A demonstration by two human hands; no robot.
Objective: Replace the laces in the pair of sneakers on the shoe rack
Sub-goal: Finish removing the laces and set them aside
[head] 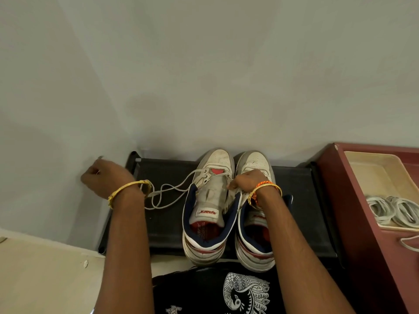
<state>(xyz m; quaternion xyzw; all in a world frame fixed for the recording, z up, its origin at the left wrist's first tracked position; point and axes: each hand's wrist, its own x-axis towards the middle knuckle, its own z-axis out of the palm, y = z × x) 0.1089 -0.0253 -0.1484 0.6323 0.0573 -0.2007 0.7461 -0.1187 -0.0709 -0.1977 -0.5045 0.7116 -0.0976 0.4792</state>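
A person draws the old lace (167,193) out of the left sneaker (209,207) on the black shoe rack (163,220), the left hand (103,177) curled round the lace's end out by the wall. The right hand (246,181) pinches the shoe's eyelet flap. Only the lowest eyelets look threaded, so one more steady pull seems needed; fresh laces (394,210) wait in a tray (367,168).

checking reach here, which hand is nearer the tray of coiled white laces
The right hand. It grips the left sneaker's eyelet edge, between the two sneakers, with the tray of coiled white laces off to its right. The left hand is far left, beyond the shoe rack's edge.
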